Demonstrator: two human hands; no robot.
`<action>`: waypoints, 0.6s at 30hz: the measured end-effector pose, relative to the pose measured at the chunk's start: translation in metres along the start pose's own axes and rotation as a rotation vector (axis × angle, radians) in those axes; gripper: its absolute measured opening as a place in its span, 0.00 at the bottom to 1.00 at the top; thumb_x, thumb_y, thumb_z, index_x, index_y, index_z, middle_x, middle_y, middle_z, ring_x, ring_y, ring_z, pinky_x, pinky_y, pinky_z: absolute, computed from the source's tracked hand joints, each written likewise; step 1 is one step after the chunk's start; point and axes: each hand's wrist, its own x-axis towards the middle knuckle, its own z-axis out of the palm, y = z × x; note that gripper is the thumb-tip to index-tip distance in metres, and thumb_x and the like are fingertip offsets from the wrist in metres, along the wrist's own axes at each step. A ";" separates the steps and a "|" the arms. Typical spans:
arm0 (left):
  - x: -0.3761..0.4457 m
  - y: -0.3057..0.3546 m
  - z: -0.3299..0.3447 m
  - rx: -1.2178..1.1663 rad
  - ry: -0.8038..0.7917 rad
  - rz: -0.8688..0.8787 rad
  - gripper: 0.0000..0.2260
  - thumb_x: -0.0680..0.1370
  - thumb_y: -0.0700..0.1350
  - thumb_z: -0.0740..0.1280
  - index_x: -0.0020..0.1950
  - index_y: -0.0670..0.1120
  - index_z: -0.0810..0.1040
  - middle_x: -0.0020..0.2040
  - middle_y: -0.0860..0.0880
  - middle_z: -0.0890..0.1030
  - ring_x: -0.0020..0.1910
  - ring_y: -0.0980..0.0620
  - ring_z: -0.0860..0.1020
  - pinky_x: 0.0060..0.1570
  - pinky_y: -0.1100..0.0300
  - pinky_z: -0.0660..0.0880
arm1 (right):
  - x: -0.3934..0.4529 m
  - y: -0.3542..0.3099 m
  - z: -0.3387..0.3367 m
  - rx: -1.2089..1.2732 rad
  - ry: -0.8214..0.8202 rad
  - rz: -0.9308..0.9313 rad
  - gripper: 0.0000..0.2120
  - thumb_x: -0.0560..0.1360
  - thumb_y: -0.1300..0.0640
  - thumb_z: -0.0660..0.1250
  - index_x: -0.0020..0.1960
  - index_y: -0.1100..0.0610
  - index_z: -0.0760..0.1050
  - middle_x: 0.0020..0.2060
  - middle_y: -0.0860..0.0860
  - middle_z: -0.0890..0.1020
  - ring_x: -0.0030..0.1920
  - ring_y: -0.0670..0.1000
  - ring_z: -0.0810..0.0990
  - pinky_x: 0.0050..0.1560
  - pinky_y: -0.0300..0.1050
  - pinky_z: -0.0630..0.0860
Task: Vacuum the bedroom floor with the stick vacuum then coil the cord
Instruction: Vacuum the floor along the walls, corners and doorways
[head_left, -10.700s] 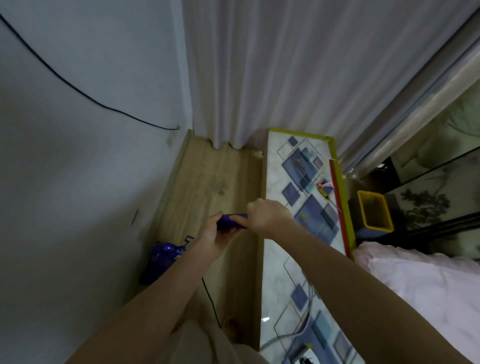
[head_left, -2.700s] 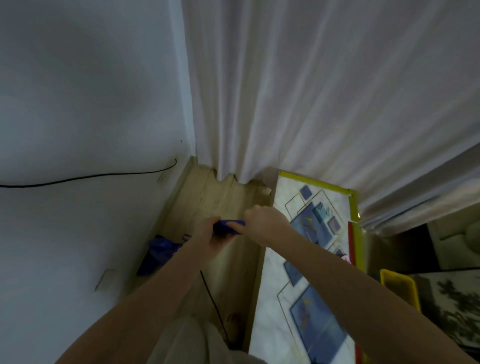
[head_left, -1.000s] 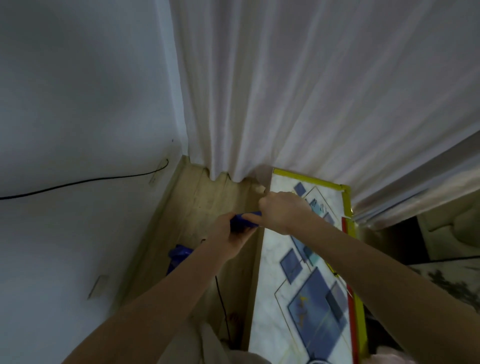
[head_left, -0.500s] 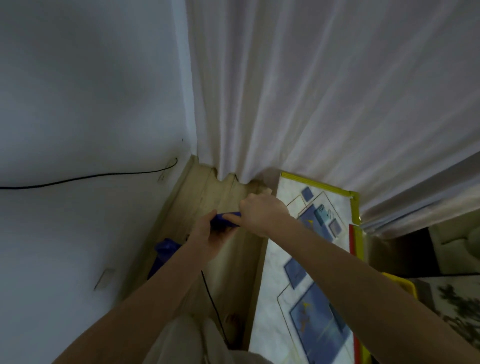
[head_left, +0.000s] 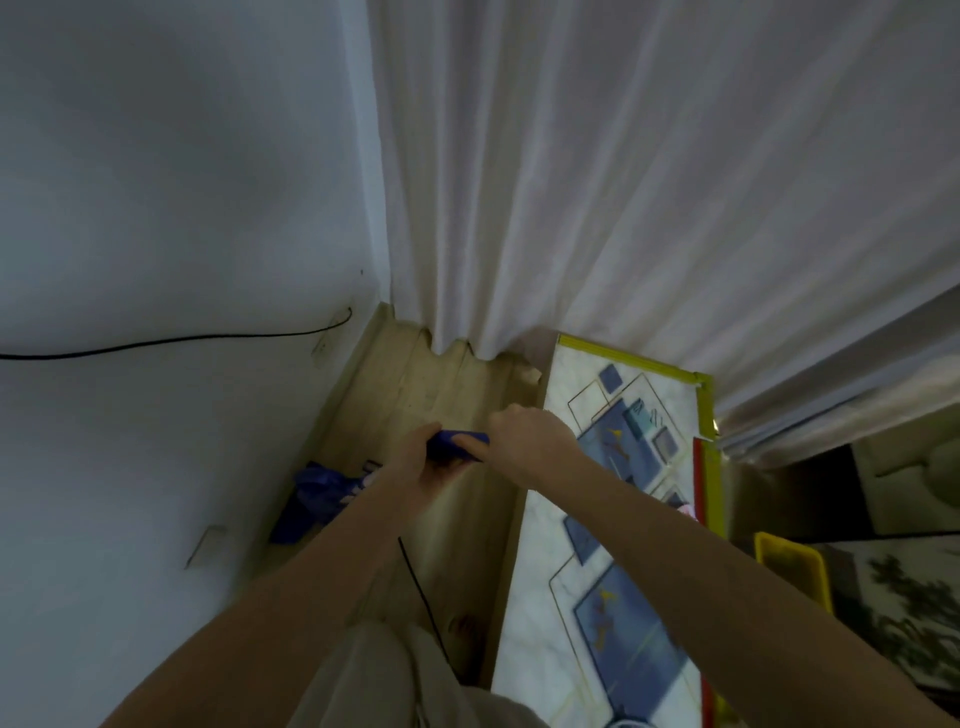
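Now | left hand (head_left: 422, 470) fingers curled round vacuum handle (head_left: 453, 445) | right hand (head_left: 524, 441) fingers gripping handle too

Person, head-camera view. Both forearms are bare to the lower frame edge, with no sleeves, watch, rings or gloves visible on the left hand (head_left: 423, 467) or right hand (head_left: 530, 441). Light beige trousers (head_left: 395, 680) cover the legs; a bare foot (head_left: 465, 626) shows below them.
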 end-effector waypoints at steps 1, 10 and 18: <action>0.000 -0.003 0.003 0.016 0.007 -0.005 0.07 0.81 0.37 0.60 0.58 0.40 0.67 0.49 0.37 0.74 0.44 0.41 0.77 0.37 0.47 0.78 | -0.005 0.002 0.000 0.015 -0.005 0.019 0.29 0.80 0.34 0.49 0.33 0.55 0.67 0.30 0.50 0.72 0.28 0.48 0.71 0.30 0.43 0.68; -0.020 -0.018 0.007 0.120 -0.167 -0.172 0.09 0.79 0.37 0.61 0.59 0.40 0.69 0.51 0.36 0.75 0.47 0.41 0.78 0.44 0.45 0.80 | -0.071 -0.007 -0.035 0.053 -0.012 0.200 0.28 0.80 0.34 0.50 0.35 0.56 0.64 0.32 0.51 0.68 0.35 0.52 0.72 0.33 0.45 0.66; -0.031 0.000 -0.036 0.339 -0.173 -0.276 0.08 0.81 0.40 0.61 0.58 0.39 0.69 0.47 0.38 0.76 0.41 0.43 0.80 0.32 0.52 0.81 | -0.092 -0.069 -0.006 0.296 0.018 0.398 0.25 0.80 0.36 0.53 0.36 0.55 0.65 0.30 0.49 0.69 0.28 0.48 0.68 0.29 0.42 0.66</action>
